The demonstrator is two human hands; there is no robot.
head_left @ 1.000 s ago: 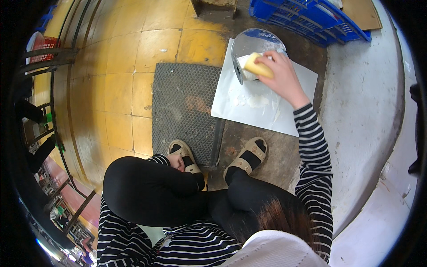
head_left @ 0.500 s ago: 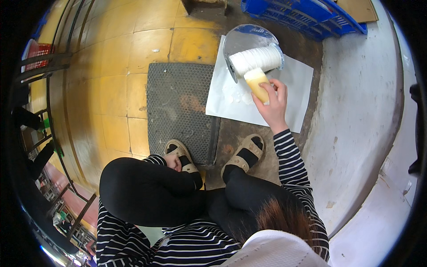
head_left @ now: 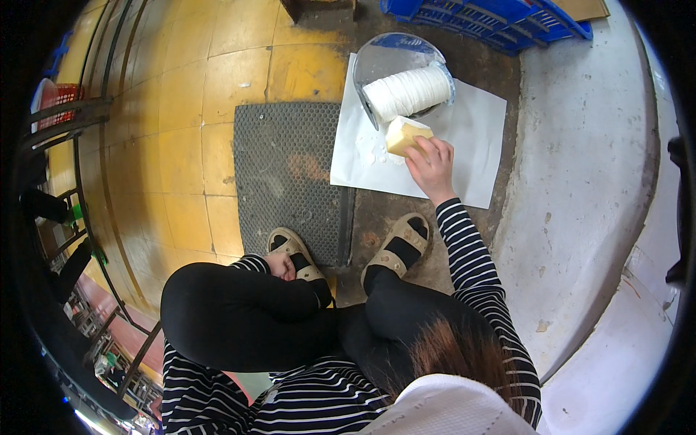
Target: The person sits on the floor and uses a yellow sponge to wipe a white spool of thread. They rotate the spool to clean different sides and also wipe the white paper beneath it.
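Note:
My right hand (head_left: 433, 168) grips a yellow sponge block (head_left: 407, 138), its far end whitened. The sponge is just above a white sheet (head_left: 475, 134) on the floor, on the near side of a large spool (head_left: 409, 93) wound with white cord. The spool lies on its side, with a clear round flange at its left end. White blobs (head_left: 371, 150) dot the sheet left of the sponge. My left hand (head_left: 280, 266) rests beside my left sandal, its fingers curled and nothing seen in them; my knee hides that forearm in part.
Left of the sheet lies a dark textured rubber mat (head_left: 286, 174) on yellow floor tiles (head_left: 163, 138). A blue plastic crate (head_left: 493, 25) stands behind the spool. Along the right runs a pale wall (head_left: 580, 188). Metal rack bars (head_left: 80, 181) and a red basket (head_left: 67, 98) are far left.
My right hand has drawn the sponge a little nearer and left, away from the cord, and turned it so a broader face shows. My left hand has stayed put.

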